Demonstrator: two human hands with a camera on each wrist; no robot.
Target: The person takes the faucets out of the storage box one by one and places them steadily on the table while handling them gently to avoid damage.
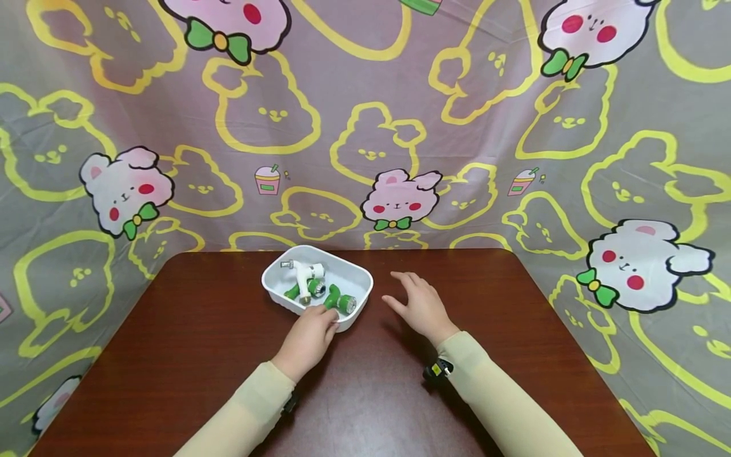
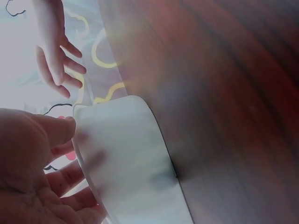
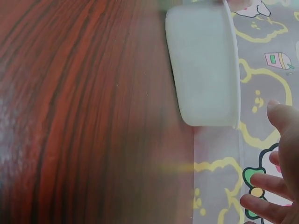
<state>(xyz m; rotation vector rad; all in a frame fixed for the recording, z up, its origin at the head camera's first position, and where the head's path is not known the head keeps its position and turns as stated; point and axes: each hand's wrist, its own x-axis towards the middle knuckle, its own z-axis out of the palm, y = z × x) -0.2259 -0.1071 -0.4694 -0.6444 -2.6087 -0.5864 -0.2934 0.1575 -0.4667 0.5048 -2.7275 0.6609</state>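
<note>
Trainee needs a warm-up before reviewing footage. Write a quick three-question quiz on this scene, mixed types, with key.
1. Multiple choice: in the head view, who is at the near rim of the white tray?
A) right hand only
B) left hand only
C) both hands

2. True or false: the right hand is apart from the tray.

3. Fill the gap: inside the tray, the fitting nearest the right hand has a ____ body.

Key:
1. B, the left hand.
2. True; a gap shows between them.
3. Green.
</note>
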